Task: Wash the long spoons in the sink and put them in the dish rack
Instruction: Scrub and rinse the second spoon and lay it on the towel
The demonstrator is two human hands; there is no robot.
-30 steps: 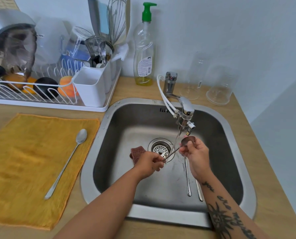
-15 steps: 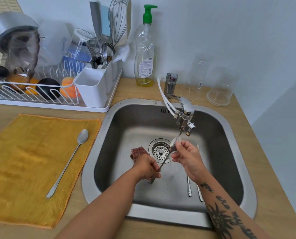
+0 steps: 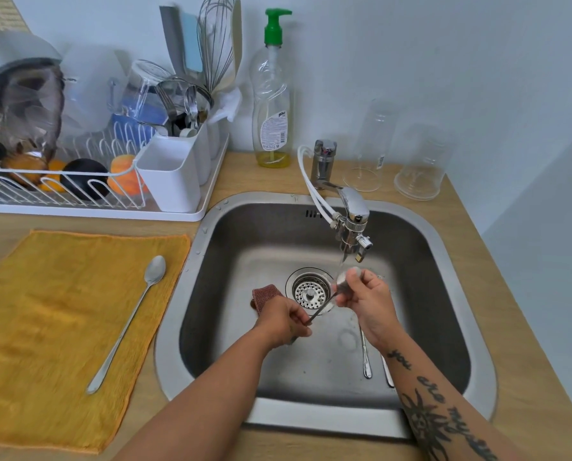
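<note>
Over the steel sink both hands hold one long spoon under the running faucet. My left hand grips its handle end. My right hand pinches and rubs the bowl in the water stream. Two more long spoons lie on the sink floor, partly hidden under my right forearm. Another long spoon rests diagonally on the yellow cloth left of the sink. The white dish rack stands at the back left, with a cutlery holder full of utensils.
A reddish scrub pad lies by the drain. A dish soap bottle stands behind the sink, with two upturned clear glasses at the back right. The rack holds glasses, a pot and fruit. A wall closes in the right side.
The spoon's bowl has shifted slightly left and down under the stream, and my right hand's fingers have moved over it. My left hand has slid along the handle.
</note>
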